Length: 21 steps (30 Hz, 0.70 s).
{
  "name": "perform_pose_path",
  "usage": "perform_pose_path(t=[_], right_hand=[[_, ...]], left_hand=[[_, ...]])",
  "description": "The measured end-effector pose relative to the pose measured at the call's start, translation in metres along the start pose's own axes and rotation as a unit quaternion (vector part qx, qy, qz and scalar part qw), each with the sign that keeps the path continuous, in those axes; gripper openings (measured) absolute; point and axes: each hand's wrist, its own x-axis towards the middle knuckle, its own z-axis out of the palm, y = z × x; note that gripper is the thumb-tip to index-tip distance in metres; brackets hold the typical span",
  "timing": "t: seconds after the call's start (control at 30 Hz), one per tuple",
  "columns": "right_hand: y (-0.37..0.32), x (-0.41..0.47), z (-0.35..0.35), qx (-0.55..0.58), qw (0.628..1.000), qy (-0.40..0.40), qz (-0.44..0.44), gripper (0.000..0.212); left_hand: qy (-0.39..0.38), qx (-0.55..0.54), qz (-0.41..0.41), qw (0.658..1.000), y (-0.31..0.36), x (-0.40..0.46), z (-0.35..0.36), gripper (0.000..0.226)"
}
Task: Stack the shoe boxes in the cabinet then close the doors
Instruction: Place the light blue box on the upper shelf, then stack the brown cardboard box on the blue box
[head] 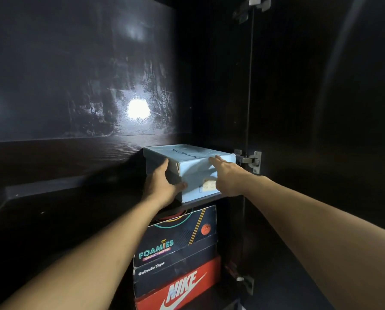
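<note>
Dark cabinet (75, 63): four stacked shoe boxes (176, 253), two hands on top box (193, 162).

A dark cabinet shelf (79, 211) carries the pale blue shoe box (193, 166) at its right end.

You have a pale blue shoe box (200, 168) lying flat on top of the stack, its short end with a small label toward you. Under it sit the dark Foamies box (178, 240), the black Onitsuka Tiger box (176, 271) and the red Nike box (182, 289). The cabinet door (321, 108) stands open at the right.
</note>
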Motion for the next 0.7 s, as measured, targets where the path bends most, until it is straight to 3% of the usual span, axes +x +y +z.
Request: perform_pose_path(t=[0.43, 0.57, 0.7], right_hand=[[0.018, -0.016, -0.006, 0.051, 0.999, -0.010, 0.009, 0.075], [0.043, -0.056, -0.017, 0.062, 0.997, -0.014, 0.053, 0.062], [0.078, -0.118, -0.029, 0.085, 0.991, -0.049, 0.087, 0.055]], left_hand=[[0.030, 0.044, -0.015, 0.998, 0.003, -0.014, 0.020, 0.093], [0.043, 0.065, 0.028, 0.997, 0.021, -0.038, 0.031, 0.060], [0.052, 0.068, 0.006, 0.996, 0.046, -0.066, 0.048, 0.079]])
